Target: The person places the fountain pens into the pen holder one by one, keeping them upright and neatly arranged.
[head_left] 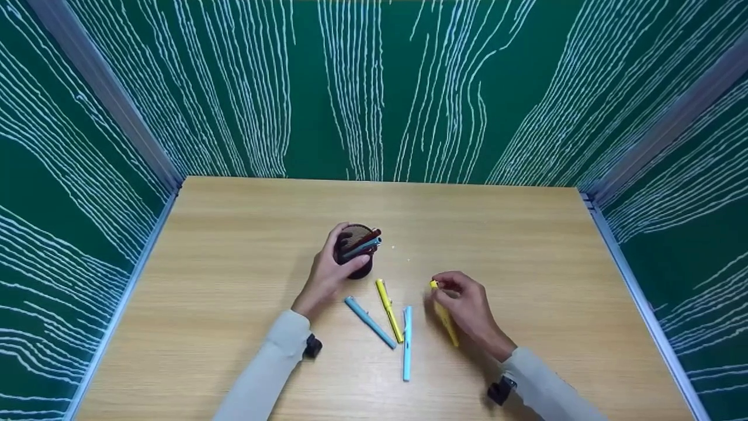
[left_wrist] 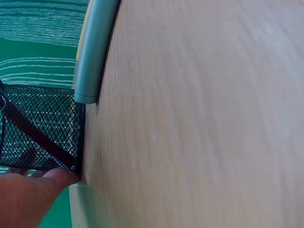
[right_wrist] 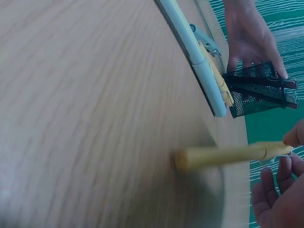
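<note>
My left hand [head_left: 327, 275] grips a black mesh pen cup [head_left: 361, 271], fingers behind it and thumb across the near side. Dark red pens and a blue pen [head_left: 362, 248] lean inside the cup toward its right rim. To the right, my right hand [head_left: 472, 305] pinches a yellow pen [head_left: 446, 323] by its upper end between thumb and fingers. In the right wrist view that pen's lower end hangs close over the wood. Between the hands lie another yellow pen [head_left: 388, 310], a darker blue pen [head_left: 370, 322] and a light blue pen [head_left: 407, 345].
The wooden table [head_left: 245, 234] meets green panels [head_left: 304, 88] with white wavy lines at the back and both sides. Metal-coloured rails [head_left: 125, 272] run along its side edges. Small white specks [head_left: 393, 247] lie right of the cup.
</note>
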### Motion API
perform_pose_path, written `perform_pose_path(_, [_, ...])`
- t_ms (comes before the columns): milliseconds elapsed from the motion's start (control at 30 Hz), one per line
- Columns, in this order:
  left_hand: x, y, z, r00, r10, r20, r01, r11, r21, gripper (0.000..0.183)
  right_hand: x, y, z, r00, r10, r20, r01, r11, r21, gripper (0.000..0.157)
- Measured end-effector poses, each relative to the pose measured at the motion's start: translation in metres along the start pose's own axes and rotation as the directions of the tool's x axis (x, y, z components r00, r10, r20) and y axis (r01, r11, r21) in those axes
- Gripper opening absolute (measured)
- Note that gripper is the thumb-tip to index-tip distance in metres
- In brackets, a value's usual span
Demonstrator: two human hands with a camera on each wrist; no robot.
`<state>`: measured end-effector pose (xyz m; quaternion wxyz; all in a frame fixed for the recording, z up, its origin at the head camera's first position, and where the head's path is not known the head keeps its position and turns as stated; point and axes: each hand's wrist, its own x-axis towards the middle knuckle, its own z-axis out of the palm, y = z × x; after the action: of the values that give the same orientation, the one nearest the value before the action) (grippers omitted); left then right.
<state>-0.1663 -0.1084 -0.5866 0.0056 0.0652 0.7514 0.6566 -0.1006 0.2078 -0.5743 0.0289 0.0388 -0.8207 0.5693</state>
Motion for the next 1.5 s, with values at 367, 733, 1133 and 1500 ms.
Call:
perform_pose_path(367, [0.0, 0.001, 0.0, 1.0, -0.009, 0.001, 0.009, 1.0, -0.001, 0.086, 0.004, 0.002, -0.003, 0.999, -0.04, 0.031, 0.043, 0.993, -0.109, 0.02])
perform_pose_path(733, [0.001, 0.001, -0.001, 1.0, -0.026, 0.006, 0.026, 0.999, 0.038, 0.089, 0.0, 0.024, -0.01, 0.991, -0.075, 0.111, 0.103, 0.956, -0.275, 0.026])
perform_pose_path(1133, [0.001, 0.0, -0.002, 1.0, -0.02, 0.002, 0.02, 0.999, 0.033, 0.088, -0.002, 0.043, -0.02, 0.984, -0.108, 0.144, 0.155, 0.917, -0.369, 0.024])
perform_pose_path(1500, [0.001, -0.004, -0.003, 1.0, 0.009, 0.009, -0.009, 1.0, 0.027, 0.088, 0.005, 0.029, -0.02, 0.989, -0.078, 0.127, 0.119, 0.924, -0.363, 0.014])
